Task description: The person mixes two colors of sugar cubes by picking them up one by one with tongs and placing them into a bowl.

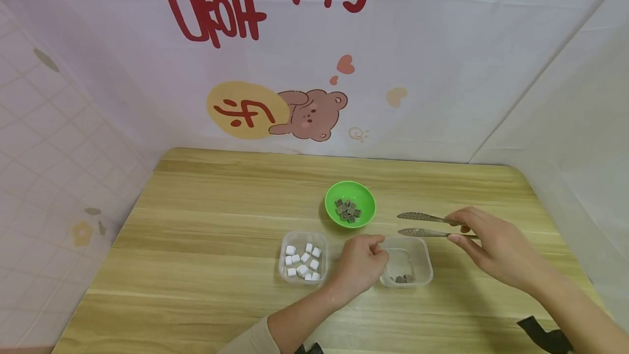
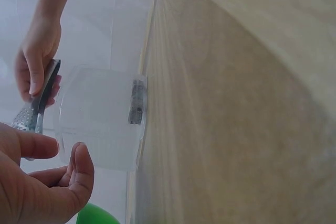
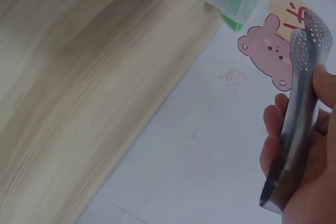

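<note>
My right hand (image 1: 506, 245) holds metal tongs (image 3: 302, 103) with perforated, leaf-shaped tips. In the head view their two arms stand apart, with nothing between the tips. They reach over the back right of a clear plastic container (image 1: 425, 258). A few small dark cubes (image 2: 136, 103) lie at the bottom of this container. At its left side is my left hand (image 1: 357, 266), fingers loosely bent. In the left wrist view a gap shows between the thumb and a fingertip (image 2: 50, 147), which is right at the container's rim.
Behind the containers stands a green bowl (image 1: 368, 212) with several dark cubes (image 1: 348, 210). Left of my left hand is another clear container (image 1: 282, 266), holding several white cubes (image 1: 302, 270). All stand on a wood-grain table (image 1: 211, 223) backed by a printed white cloth (image 1: 422, 42).
</note>
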`<state>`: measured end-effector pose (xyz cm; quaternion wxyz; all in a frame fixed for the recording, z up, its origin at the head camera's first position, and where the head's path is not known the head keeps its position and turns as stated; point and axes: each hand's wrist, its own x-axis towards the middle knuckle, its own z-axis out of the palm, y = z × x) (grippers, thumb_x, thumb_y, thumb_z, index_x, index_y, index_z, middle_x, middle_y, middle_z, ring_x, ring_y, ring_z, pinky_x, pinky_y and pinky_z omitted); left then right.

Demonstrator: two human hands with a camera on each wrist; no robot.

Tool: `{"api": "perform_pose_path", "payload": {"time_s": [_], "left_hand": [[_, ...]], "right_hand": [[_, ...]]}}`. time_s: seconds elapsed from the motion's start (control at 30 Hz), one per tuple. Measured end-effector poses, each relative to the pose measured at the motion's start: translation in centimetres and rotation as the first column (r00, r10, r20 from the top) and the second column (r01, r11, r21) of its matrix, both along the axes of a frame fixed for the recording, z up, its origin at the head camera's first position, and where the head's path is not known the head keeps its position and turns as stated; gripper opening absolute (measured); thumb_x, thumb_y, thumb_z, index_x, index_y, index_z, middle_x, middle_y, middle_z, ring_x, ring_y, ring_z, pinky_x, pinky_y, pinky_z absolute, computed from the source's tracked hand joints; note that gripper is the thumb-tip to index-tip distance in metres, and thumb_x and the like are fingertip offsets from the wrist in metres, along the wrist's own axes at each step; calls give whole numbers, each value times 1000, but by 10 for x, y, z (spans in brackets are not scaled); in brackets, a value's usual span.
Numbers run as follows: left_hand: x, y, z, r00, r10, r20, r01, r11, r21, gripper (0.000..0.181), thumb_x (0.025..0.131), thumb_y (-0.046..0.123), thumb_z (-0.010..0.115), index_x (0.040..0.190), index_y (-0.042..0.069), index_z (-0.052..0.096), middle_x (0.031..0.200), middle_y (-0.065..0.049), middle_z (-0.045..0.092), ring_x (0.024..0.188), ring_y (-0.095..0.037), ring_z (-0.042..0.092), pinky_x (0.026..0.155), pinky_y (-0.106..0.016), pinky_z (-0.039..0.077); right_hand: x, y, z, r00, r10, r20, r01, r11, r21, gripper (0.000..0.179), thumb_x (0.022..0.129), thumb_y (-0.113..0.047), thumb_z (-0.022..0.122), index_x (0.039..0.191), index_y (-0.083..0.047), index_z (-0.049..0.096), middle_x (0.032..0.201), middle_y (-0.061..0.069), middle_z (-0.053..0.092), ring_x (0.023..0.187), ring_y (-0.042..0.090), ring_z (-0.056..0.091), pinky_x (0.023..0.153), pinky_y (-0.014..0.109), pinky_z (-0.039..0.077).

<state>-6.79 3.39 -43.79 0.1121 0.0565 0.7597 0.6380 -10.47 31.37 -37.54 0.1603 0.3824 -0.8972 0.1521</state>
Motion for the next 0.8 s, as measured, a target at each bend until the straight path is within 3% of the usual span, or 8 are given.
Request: {"api": "perform_pose_path", "payload": {"time_s": [0.17, 0.27, 0.5, 0.73, 0.8], "left_hand": [[0, 0, 0, 1000, 4, 0, -4, 1000, -3, 42, 88, -2, 57, 126, -10, 70, 74, 5, 57, 56, -1, 45, 52, -19, 39], [-1, 0, -1, 1000, 4, -8, -4, 1000, -8, 41, 87, -2, 56, 126, -10, 70, 73, 5, 58, 56, -1, 45, 52, -19, 39], [-1, 0, 0, 1000, 2, 0, -2, 1000, -4, 41, 88, -1, 57, 127, -10, 69, 73, 6, 58, 55, -1, 45, 53, -19, 40], [0, -1, 1, 1000, 2, 5, -2, 1000, 4, 41, 89, -2, 57, 127, -10, 69, 71, 5, 57, 52, -2, 43, 51, -19, 38], [1, -1, 2, 1000, 3, 8, -3, 1000, 3, 41, 89, -1, 57, 127, -10, 70, 72, 6, 57, 52, -2, 43, 51, -19, 38]], "right_hand": [[-1, 2, 3, 996, 41, -74, -39, 999, 27, 45, 108, -52, 51, 114, -12, 72, 103, -5, 73, 72, 5, 65, 56, 20, 48], [-2, 0, 7, 991, 72, -115, -66, 997, 50, 54, 109, -56, 42, 111, -13, 74, 99, -5, 74, 68, 5, 67, 53, 22, 49], [-5, -9, 11, 980, 135, -145, -119, 986, 117, 56, 108, -57, 41, 102, -15, 78, 91, -9, 71, 64, 1, 60, 50, 22, 45], [-4, -22, 12, 972, 204, -119, -180, 965, 189, 60, 109, -54, 35, 95, -15, 78, 85, -12, 66, 65, -2, 51, 48, 20, 42], [-3, -25, 12, 968, 228, -100, -205, 958, 200, 44, 106, -47, 50, 93, -15, 77, 84, -13, 65, 66, -2, 49, 48, 20, 41]]}}
